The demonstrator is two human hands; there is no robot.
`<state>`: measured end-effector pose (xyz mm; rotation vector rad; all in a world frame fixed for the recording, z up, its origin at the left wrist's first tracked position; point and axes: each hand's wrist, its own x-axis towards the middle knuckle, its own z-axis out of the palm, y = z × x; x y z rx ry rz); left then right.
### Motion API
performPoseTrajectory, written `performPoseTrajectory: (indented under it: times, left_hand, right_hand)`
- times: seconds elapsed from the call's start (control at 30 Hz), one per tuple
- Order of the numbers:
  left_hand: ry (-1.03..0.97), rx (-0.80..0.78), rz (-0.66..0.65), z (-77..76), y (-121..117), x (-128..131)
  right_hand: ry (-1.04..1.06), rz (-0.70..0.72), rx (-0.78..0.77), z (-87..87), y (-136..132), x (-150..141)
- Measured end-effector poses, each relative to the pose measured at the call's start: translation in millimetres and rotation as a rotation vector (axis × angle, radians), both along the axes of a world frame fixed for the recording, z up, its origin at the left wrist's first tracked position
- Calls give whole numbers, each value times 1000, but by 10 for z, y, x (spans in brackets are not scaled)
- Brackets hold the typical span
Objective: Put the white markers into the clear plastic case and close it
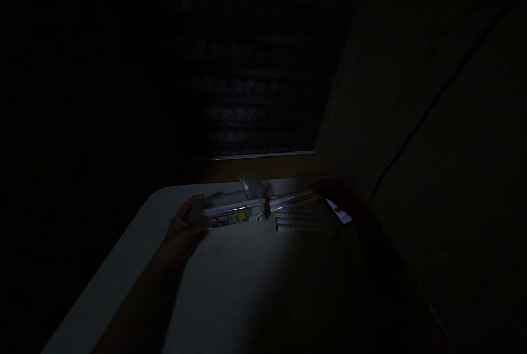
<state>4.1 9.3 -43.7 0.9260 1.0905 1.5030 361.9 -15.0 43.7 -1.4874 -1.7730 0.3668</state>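
The left hand point(183, 228) has its grip closed around the left end of a clear case point(224, 200), presumably to steady it while leaving the flap point(250, 185) end free. In this gloom, the right hand point(332, 186) seems to pinch a white marker point(290, 199) above the row of pens point(304, 222) on the worktop point(222, 277). Marker and case both lie lengthwise left to right, the marker's left end pointing at the flap end.

Bare left hand point(180, 233) and bare forearm point(142, 293); right arm point(381, 252) indistinct in deep shadow
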Motion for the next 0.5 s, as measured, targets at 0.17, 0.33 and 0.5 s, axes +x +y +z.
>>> performPoseTrajectory:
  times: [0.17,0.33,0.5]
  left_hand:
    - [50,-10,44,-30,14,-14]
    - [86,-3,39,-35,30,-27]
    - [116,-52,60,-8,26,-19]
  right_hand:
    - [-55,-45,23,26,-8,128]
    - [-118,-55,48,-104,46,-17]
    - [-201,-39,60,-237,97,-161]
